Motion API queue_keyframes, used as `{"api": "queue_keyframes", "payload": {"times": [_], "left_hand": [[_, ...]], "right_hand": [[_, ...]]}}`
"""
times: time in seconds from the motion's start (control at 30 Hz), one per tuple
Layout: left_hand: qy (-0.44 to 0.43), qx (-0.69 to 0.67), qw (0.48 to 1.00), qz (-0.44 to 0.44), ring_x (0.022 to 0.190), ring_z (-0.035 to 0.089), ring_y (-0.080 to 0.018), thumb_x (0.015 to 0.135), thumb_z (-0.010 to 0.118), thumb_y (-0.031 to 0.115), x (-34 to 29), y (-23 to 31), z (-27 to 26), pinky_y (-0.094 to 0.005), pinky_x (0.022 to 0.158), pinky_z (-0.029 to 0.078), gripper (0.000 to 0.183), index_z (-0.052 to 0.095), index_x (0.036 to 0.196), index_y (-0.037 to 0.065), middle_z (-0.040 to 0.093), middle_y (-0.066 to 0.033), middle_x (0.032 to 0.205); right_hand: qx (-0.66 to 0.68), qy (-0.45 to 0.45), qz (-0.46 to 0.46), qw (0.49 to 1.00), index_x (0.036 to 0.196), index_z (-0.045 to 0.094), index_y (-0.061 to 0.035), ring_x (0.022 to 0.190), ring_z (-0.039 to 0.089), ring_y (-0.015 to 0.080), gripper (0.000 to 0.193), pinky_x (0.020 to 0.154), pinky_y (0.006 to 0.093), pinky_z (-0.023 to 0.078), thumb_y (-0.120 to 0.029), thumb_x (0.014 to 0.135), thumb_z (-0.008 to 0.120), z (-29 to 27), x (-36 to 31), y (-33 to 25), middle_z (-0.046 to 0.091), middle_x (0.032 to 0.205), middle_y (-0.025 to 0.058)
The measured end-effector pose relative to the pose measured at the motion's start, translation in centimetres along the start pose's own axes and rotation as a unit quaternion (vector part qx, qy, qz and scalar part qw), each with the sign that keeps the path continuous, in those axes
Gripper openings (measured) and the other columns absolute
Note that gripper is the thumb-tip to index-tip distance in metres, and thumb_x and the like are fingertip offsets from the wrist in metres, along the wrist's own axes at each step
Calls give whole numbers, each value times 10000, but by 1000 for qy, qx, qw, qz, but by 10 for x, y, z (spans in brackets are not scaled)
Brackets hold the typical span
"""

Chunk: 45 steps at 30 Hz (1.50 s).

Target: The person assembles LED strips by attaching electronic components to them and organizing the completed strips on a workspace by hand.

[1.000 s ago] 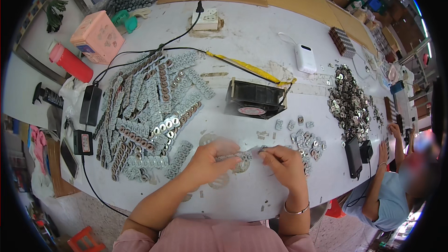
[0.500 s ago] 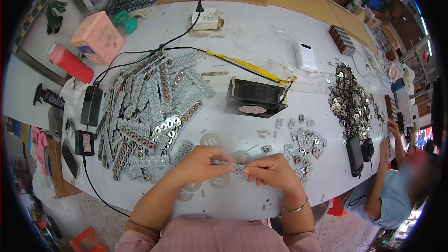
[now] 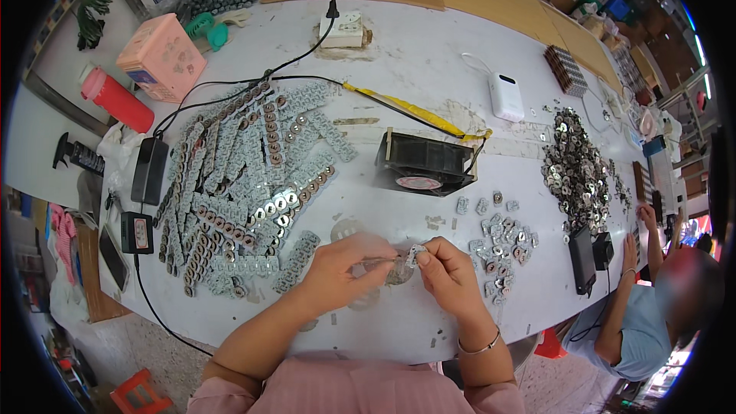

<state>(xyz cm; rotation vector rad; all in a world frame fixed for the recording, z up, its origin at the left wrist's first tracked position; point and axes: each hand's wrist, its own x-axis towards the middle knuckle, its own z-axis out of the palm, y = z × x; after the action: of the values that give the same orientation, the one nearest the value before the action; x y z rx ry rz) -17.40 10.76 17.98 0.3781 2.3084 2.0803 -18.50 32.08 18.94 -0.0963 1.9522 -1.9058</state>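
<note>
Your head cam peers down and forward (fisheye, so edges bend) at the white flat-topped worktable [image 3: 429,69], pretty close.

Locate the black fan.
In the head view, the black fan sits near centre, beyond the right hand, right of the grey strip pile and left of the heaped metal parts.

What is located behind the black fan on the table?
Behind the black fan, a yellow-wrapped cable crosses the white table. The part of the tabletop covered by the fan's body cannot be seen.
</note>
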Motion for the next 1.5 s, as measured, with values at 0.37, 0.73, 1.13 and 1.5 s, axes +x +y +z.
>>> {"api": "queue_keyframes", "payload": {"times": [0.37, 0.73, 1.13, 1.5], "left_hand": [[40, 92, 994, 38, 837, 675, -189, 806, 712, -37, 2, 1, 9, -277, 722, 539, 189, 685, 986, 12, 695, -116, 977], [-19, 100, 995, 7, 890, 677, -183, 862, 666, -9, 1, -6, 14, -278, 765, 552, 197, 691, 1056, 18, 673, -115, 997], [-84, -53, 974, -201, 828, 658, -110, 906, 646, 7, 1, -5, 0, -236, 718, 553, 129, 599, 1026, -7, 640, -51, 975], [-88, -282, 925, -237, 833, 666, -137, 893, 649, -9, -1, 1, -4, -271, 734, 559, 142, 612, 1030, 3, 657, -87, 978]], "right_hand": [[-122, 33, 24, 992, 968, 646, 0, 717, 584, 71, 111, 657, 246, 479, -90, 944, 585, 4, 1, 1, 666, 782, 49], [-200, 95, 40, 974, 849, 690, -1, 578, 540, 31, 101, 505, 213, 427, -98, 877, 686, -21, 1, -4, 654, 705, 9], [-121, -38, 52, 991, 852, 758, -1, 571, 553, 50, 105, 506, 205, 430, -104, 860, 737, -22, -1, -9, 685, 680, 26], [97, -64, 79, 990, 895, 650, 9, 477, 523, 69, 139, 411, 201, 396, -120, 945, 630, -1, -1, -6, 621, 658, 41]]}}
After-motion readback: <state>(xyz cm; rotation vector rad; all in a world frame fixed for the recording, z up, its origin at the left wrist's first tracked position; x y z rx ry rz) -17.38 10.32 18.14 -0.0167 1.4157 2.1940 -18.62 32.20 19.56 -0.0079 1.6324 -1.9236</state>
